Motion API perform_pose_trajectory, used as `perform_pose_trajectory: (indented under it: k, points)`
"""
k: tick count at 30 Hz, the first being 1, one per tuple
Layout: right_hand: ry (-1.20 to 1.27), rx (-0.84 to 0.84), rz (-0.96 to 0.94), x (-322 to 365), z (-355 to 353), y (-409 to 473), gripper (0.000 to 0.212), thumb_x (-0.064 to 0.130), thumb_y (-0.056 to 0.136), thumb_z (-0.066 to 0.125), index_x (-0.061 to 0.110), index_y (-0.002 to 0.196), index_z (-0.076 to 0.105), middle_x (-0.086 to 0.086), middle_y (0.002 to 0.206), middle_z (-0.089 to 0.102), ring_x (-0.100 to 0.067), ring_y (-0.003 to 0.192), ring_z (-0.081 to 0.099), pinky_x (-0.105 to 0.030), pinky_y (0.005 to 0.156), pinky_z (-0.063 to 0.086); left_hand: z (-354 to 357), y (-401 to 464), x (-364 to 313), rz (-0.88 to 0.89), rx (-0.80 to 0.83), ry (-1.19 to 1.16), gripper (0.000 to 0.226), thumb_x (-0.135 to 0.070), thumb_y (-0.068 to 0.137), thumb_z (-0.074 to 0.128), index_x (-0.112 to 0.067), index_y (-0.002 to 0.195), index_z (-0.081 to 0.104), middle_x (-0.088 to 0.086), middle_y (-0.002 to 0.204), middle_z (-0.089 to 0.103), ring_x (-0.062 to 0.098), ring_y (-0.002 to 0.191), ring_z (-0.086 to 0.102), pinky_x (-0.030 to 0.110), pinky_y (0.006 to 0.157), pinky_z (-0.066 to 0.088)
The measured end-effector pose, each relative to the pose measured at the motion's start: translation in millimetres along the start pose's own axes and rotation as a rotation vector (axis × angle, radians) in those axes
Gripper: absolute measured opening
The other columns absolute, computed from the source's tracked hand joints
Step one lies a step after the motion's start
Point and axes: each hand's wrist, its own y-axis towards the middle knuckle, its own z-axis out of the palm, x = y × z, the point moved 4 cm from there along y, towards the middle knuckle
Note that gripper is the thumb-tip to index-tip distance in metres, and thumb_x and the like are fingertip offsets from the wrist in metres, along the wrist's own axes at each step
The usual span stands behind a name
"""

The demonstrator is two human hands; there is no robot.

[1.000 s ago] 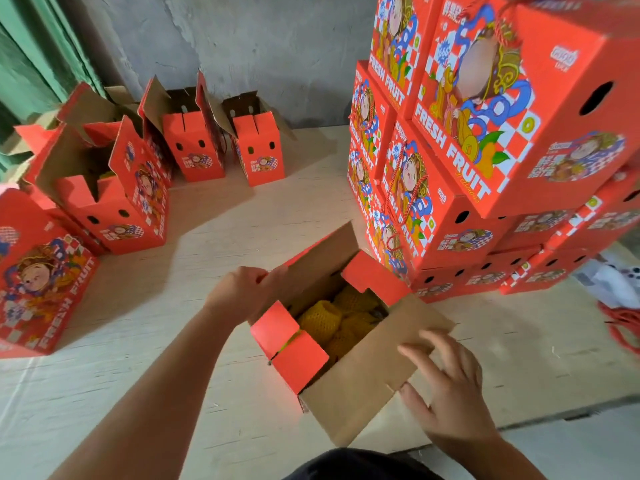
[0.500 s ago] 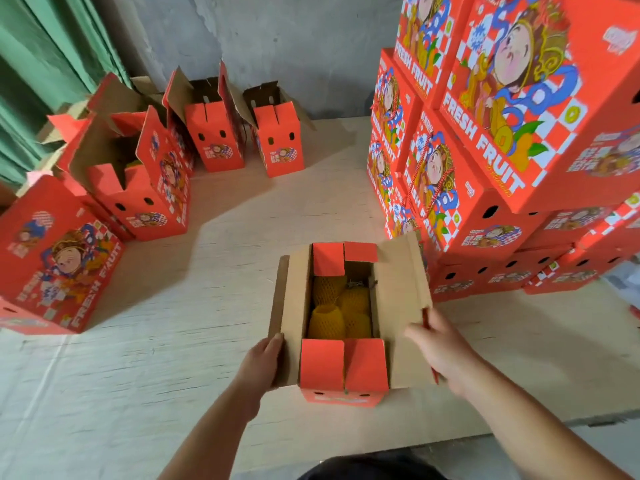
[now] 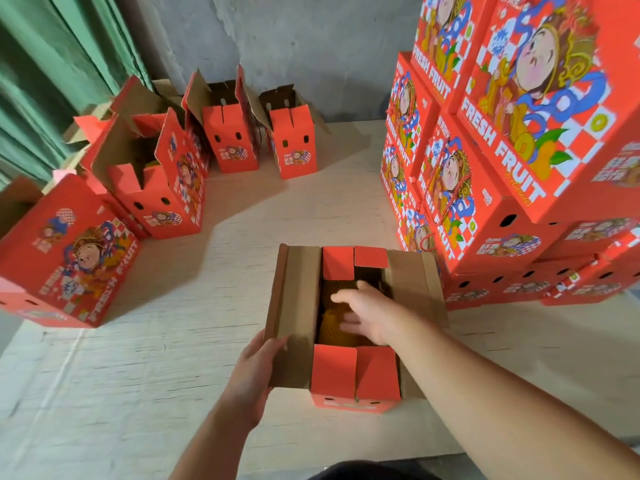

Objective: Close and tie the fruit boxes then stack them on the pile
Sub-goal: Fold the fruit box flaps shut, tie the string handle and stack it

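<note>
An open red fruit box (image 3: 353, 393) stands in front of me on the pale board, its brown side flaps spread and its red end flaps up. Yellow netted fruit (image 3: 330, 332) fills the inside. My left hand (image 3: 254, 367) grips the near corner of the left flap. My right hand (image 3: 367, 315) reaches down into the box with spread fingers resting on the fruit. The pile of closed boxes (image 3: 512, 161), some tied with red cord, rises at the right, touching the open box's far right corner.
Several open boxes (image 3: 162, 188) stand at the back left along the green curtain (image 3: 52, 81) and grey wall. A closed box (image 3: 65, 258) lies tilted at the left edge. The board (image 3: 194, 323) stretches between them.
My right hand left the right flap and moved into the box onto the fruit. My left hand stays at the left flap. The view moved closer.
</note>
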Motion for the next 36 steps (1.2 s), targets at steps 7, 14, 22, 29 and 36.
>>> perform_pose_trajectory:
  k: [7, 14, 22, 29, 36]
  points:
    - [0.267, 0.039, -0.364, 23, -12, -5, 0.023, 0.014, 0.101, 0.057, 0.022, 0.121, 0.067, 0.001, 0.112, 0.078, -0.026, 0.112, 0.07, -0.031, 0.086, 0.054, 4, -10, -13, 0.058, 0.126, 0.025, 0.027, -0.028, 0.103, 0.06, -0.028, 0.129, 0.068, 0.003, 0.117, 0.077, 0.019, 0.107, 0.073, 0.039, 0.09, 0.055]
    - [-1.167, -0.681, -0.814, 28, -47, -20, 0.07, 0.043, 0.093, 0.056, 0.033, 0.157, 0.03, 0.004, 0.164, 0.031, -0.022, 0.147, 0.033, -0.047, 0.114, 0.035, 32, -26, -32, 0.226, 0.511, 0.028, 0.062, -0.034, 0.098, 0.052, -0.036, 0.158, 0.038, -0.007, 0.159, 0.048, 0.019, 0.148, 0.043, 0.053, 0.121, 0.029]
    - [-0.897, -0.607, -0.844, 7, -66, -44, 0.041, 0.023, 0.093, 0.07, 0.019, 0.133, 0.066, -0.002, 0.144, 0.057, -0.024, 0.136, 0.048, -0.047, 0.115, 0.038, 53, -11, -15, 0.28, 0.389, 0.359, 0.102, -0.056, 0.081, 0.076, -0.066, 0.154, 0.005, -0.032, 0.148, 0.024, -0.007, 0.134, 0.038, 0.012, 0.078, 0.054]
    - [-0.26, -0.451, -0.176, -59, -120, -73, 0.073, 0.057, 0.099, 0.056, 0.034, 0.161, 0.024, 0.004, 0.168, 0.025, -0.025, 0.152, 0.029, -0.05, 0.119, 0.029, 87, 6, -22, 0.341, 0.275, 0.651, 0.106, -0.03, 0.08, 0.069, -0.056, 0.156, -0.001, -0.013, 0.151, 0.017, -0.001, 0.106, 0.048, 0.024, 0.09, 0.047]
    - [0.194, -0.036, -0.251, -47, -86, -96, 0.074, 0.061, 0.076, 0.075, 0.059, 0.144, 0.046, 0.023, 0.154, 0.046, -0.011, 0.142, 0.044, -0.05, 0.121, 0.031, 95, 30, -17, 0.344, 0.124, 0.825, 0.104, -0.045, 0.08, 0.066, -0.048, 0.16, 0.0, -0.001, 0.158, 0.023, 0.032, 0.119, 0.062, 0.038, 0.097, 0.047]
